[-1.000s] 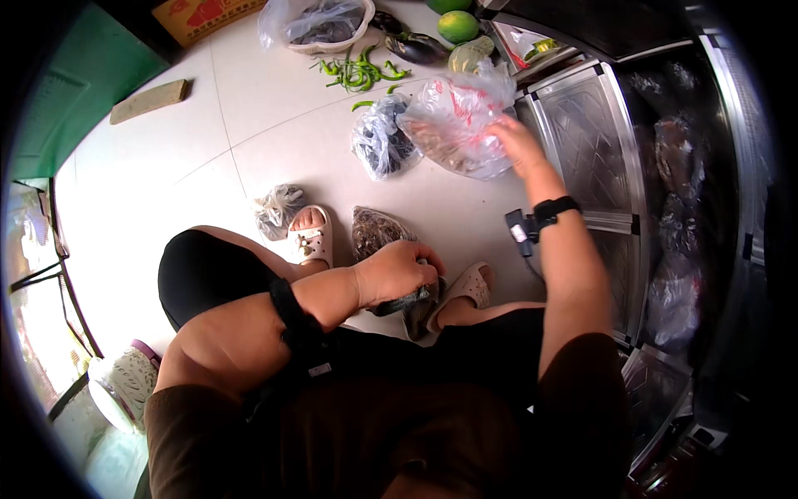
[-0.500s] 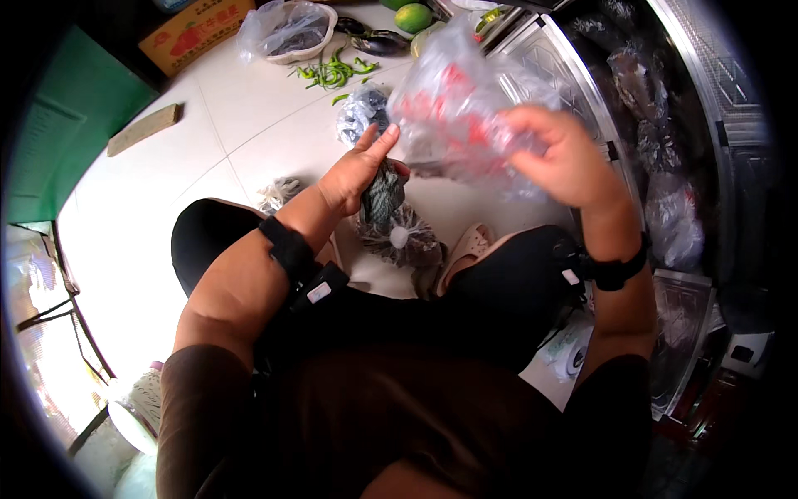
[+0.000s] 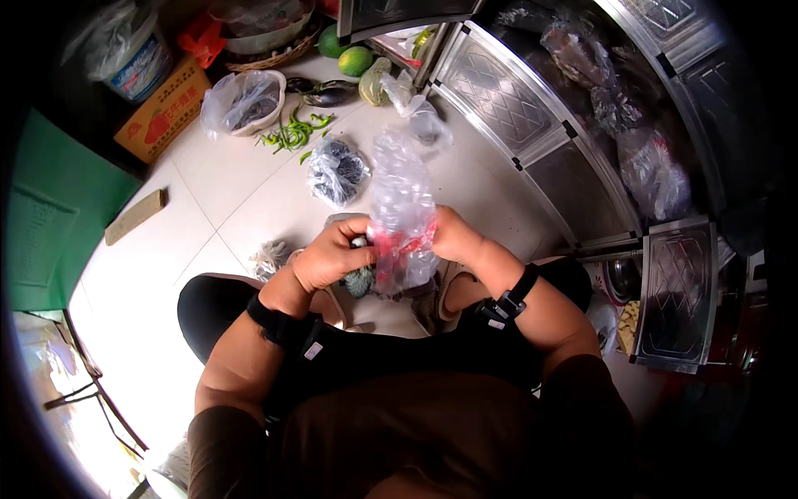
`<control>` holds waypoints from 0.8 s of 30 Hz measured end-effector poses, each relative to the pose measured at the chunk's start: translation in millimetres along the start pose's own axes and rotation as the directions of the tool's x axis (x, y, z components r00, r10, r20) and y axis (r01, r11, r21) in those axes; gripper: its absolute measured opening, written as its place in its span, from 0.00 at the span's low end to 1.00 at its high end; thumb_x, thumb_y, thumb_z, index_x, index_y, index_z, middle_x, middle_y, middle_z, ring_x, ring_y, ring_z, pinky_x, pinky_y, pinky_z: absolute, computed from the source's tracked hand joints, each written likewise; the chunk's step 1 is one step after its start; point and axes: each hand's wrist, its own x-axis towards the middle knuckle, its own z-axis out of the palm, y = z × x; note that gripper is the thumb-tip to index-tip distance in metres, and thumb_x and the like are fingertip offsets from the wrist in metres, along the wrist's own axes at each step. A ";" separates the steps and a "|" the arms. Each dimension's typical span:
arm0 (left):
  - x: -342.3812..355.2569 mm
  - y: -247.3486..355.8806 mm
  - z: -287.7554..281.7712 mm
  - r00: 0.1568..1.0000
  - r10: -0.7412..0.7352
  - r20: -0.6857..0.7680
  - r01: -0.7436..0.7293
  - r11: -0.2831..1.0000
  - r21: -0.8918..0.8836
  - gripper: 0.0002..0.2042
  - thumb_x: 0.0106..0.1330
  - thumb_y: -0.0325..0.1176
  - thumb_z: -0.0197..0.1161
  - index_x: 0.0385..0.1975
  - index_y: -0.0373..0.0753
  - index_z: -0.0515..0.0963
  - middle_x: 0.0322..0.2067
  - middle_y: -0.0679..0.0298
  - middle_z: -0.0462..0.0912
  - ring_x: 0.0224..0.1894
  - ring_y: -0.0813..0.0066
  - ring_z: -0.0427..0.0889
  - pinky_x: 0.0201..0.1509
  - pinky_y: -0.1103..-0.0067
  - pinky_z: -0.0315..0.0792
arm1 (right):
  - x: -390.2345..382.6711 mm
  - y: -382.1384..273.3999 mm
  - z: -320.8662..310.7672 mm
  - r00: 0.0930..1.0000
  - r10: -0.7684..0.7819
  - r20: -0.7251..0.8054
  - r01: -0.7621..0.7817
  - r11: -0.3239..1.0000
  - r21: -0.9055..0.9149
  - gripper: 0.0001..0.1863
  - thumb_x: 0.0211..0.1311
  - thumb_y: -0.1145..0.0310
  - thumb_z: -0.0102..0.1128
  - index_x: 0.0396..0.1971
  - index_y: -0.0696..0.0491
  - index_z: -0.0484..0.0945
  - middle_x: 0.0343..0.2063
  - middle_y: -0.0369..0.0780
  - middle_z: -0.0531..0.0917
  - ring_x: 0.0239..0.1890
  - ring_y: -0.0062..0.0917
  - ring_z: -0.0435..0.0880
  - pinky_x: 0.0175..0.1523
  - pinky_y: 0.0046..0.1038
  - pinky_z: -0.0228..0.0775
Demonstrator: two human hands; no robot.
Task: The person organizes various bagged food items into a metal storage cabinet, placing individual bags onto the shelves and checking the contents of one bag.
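A clear plastic bag with red print (image 3: 401, 187) hangs between my hands, above the floor and in front of my feet. My left hand (image 3: 328, 256) is closed, with thumb and fingers pinching the bag's left edge. On the opposite edge, my right hand (image 3: 457, 235) is closed on the plastic. Just under my left fingers is a dark grey-green bundle (image 3: 360, 281), partly covered by hand and bag; I cannot tell whether the hand holds it. Farther off, a tied plastic bag of dark contents (image 3: 337, 170) rests on the floor.
Green peppers (image 3: 293, 133), eggplants (image 3: 331, 93) and a bag-lined basin (image 3: 249, 104) lie ahead. A cardboard box (image 3: 164, 108) and wooden block (image 3: 135, 216) are at left. Open metal-framed cabinet doors (image 3: 507, 83) stand at right. A pale bundle (image 3: 270, 259) sits near my left knee.
The plastic bag has come down and left from the raised right hand, and both hands now grip it. My left hand has moved lower. The view has shifted, showing more of the right-hand cabinet.
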 end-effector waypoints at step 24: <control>29.8 -19.1 -6.3 0.997 0.074 -0.006 -0.073 0.992 0.102 0.17 0.53 0.29 0.57 0.44 0.37 0.67 0.38 0.62 0.73 0.40 0.75 0.72 0.45 0.80 0.65 | -24.0 13.1 -35.1 0.987 0.066 -0.144 -0.030 0.970 0.242 0.12 0.53 0.71 0.50 0.37 0.59 0.69 0.28 0.36 0.75 0.27 0.16 0.71 0.37 0.18 0.64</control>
